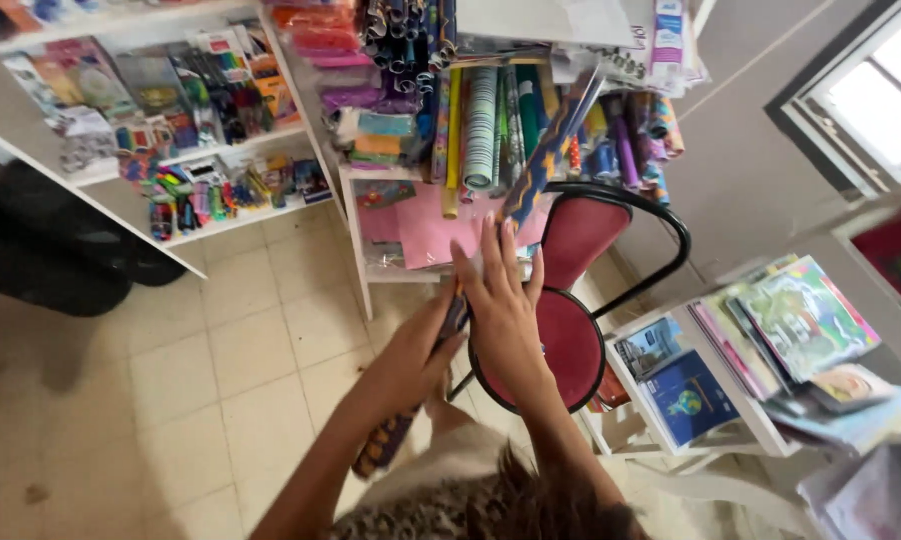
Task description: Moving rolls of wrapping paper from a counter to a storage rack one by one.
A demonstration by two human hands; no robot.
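Looking down from my head camera, I see my left hand (421, 350) wrapped around a long patterned roll of wrapping paper (531, 180) that runs diagonally from near my waist up toward a crowded shelf. My right hand (501, 300) lies flat and open against the roll, fingers spread, just above a red-cushioned chair (571, 330) with a black metal frame. Behind the chair, upright paper rolls (481, 120) stand packed together above pink sheets. White shelves (221, 215) on the left hold colourful stationery. Books (686, 395) lie on a rack to the right. Pale floor tiles (241, 350) fill the lower left.
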